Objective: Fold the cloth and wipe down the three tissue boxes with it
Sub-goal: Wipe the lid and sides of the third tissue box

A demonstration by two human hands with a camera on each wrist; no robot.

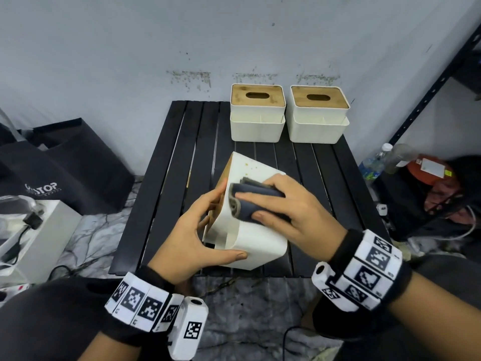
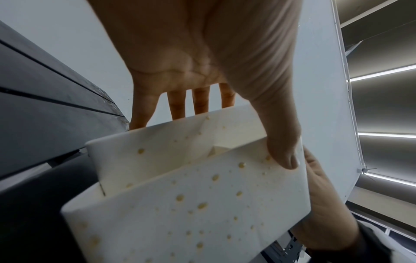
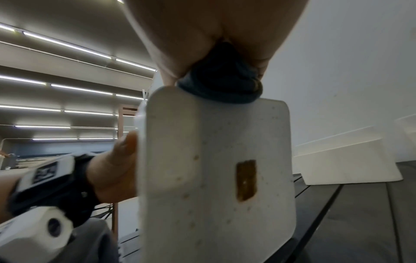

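- The near tissue box [image 1: 250, 230], white with a wooden lid, lies tipped on its side on the black slatted table [image 1: 166, 178], toward the table's near edge and apart from the two boxes at the back.
- Its long axis runs from the table's near edge away toward the wall, slanted a little to the left; the wooden lid faces left, toward the left hand [image 1: 192, 230], and a broad white wall faces up.
- The left hand holds this box: the thumb is pressed on the near white wall, and the other fingers reach round the lid side, curled against it.
- In the left wrist view that near wall is dotted with yellowish spots, and the thumb tip [image 2: 286, 158] sits at its upper corner.
- The right hand [image 1: 283, 204] presses the folded dark cloth [image 1: 250, 201] flat on the upturned wall, fingers stretched over the cloth and its thumb at the cloth's near side.
- Brown specks show on the upturned wall beyond the cloth, toward its far corner.
- The right wrist view shows a brown rectangular mark [image 3: 246, 180] on the box's right-facing wall, with fainter spots about it.
- The left back tissue box [image 1: 257, 113] and the right back tissue box [image 1: 318, 114] stand upright side by side at the table's far edge, against the wall, their lid slots up.
- Bare slats lie between the near box and those two, and also to the left of the near box as far as the table's left edge.
- Right of the near box a narrower strip of bare slats runs to the table's right edge.
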